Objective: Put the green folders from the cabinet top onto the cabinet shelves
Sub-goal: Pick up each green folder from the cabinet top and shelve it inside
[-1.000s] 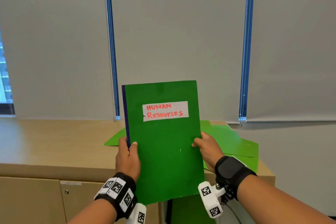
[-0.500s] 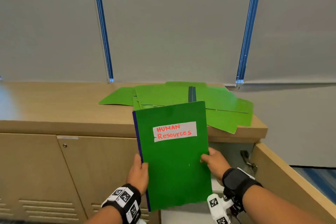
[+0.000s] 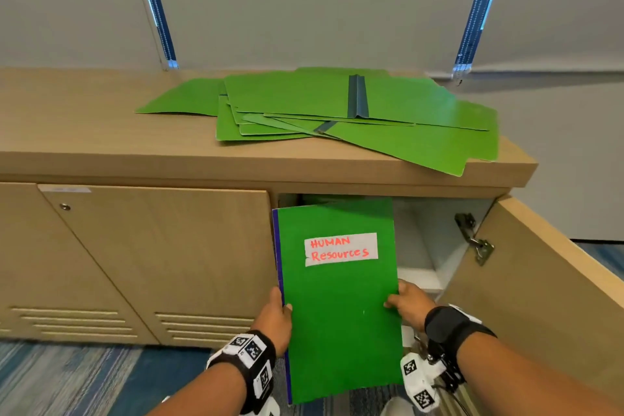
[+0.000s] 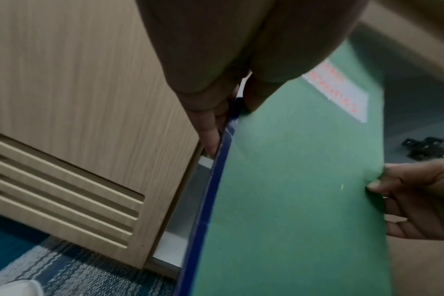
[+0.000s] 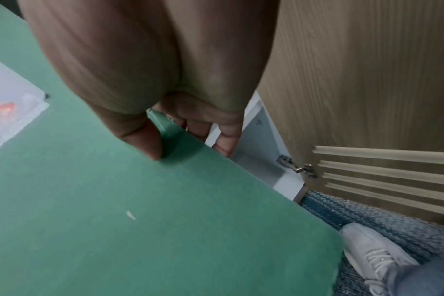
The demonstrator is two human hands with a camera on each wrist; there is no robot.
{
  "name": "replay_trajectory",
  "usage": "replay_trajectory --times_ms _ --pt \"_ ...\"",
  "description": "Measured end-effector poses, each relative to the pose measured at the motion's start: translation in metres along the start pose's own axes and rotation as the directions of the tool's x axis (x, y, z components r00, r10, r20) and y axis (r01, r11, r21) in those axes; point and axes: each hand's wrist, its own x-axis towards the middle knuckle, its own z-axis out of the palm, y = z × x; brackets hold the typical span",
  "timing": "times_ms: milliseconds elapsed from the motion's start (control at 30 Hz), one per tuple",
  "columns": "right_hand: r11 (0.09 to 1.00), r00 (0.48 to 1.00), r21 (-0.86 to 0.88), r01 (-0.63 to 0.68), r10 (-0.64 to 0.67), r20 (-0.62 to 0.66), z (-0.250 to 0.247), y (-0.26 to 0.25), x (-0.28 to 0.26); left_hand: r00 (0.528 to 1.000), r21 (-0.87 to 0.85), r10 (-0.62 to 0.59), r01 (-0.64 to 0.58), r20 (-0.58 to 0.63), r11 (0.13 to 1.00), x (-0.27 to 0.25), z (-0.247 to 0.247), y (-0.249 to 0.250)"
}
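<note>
A: How will the folder (image 3: 341,300) handle?

B: Light and thin, I judge, a stiff card cover that bows a little if pinched at one edge only. Smooth faces, so it could slide. Best taken at both long edges near the middle, as it is now.

A: And the grip?

B: The left hand (image 3: 274,316) is clamped on the blue spine edge, thumb on the front face, fingers (image 4: 212,138) behind. The right hand (image 3: 410,306) pinches the opposite edge, thumb tip on the cover, fingers (image 5: 226,140) curled round the back.

A: What does it look like?

B: Bright green front, dark blue spine at its left, a white label (image 3: 341,249) with "HUMAN Resources" in red marker. A small pale nick sits lower on the cover.

A: Where is it?

B: Centre of the head view, upright, in front of the open cabinet bay (image 3: 418,240), its top just under the cabinet top (image 3: 101,132). Not on a shelf yet. The door (image 3: 540,273) stands open at right. More folders (image 3: 337,111) lie spread on top, upper centre.
</note>
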Motion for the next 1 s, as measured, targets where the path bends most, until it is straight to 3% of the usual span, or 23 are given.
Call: replay_trajectory --times_ms 100,300,500,567,667,867,1000 --pt "0.999 0.999 0.029 -0.013 0.014 -0.037 -0.005 0.008 0.017 1.0 -0.036 0.007 -0.008 -0.004 0.999 0.018 0.011 0.011" --pt "0.978 0.955 0.207 -0.014 0.075 -0.287 -0.026 0.013 0.065 0.996 -0.219 -0.014 0.032 0.086 0.975 0.066 0.033 0.01" --pt "0.971 0.903 0.238 0.023 0.082 -0.422 -0.038 -0.019 0.105 0.972 0.164 0.015 -0.055 0.234 0.985 0.07 0.038 0.022" --pt "0.983 0.924 0.181 -0.013 0.081 -0.374 -0.036 -0.026 0.126 0.972 0.24 0.048 -0.104 0.228 0.965 0.081 0.04 0.017" --pt "0.97 0.912 0.23 0.079 0.023 -0.41 -0.031 -0.027 0.169 0.98 0.341 0.084 -0.142 0.18 0.929 0.1 0.038 0.018" --pt "0.998 0.943 0.012 -0.058 0.059 -0.327 -0.024 -0.044 0.205 0.983 0.499 0.031 -0.12 0.183 0.858 0.131 0.033 0.022" --pt "0.986 0.947 -0.117 -0.121 0.08 -0.311 -0.026 -0.044 0.225 0.977 0.655 0.035 -0.166 0.208 0.737 0.144 0.037 0.033"
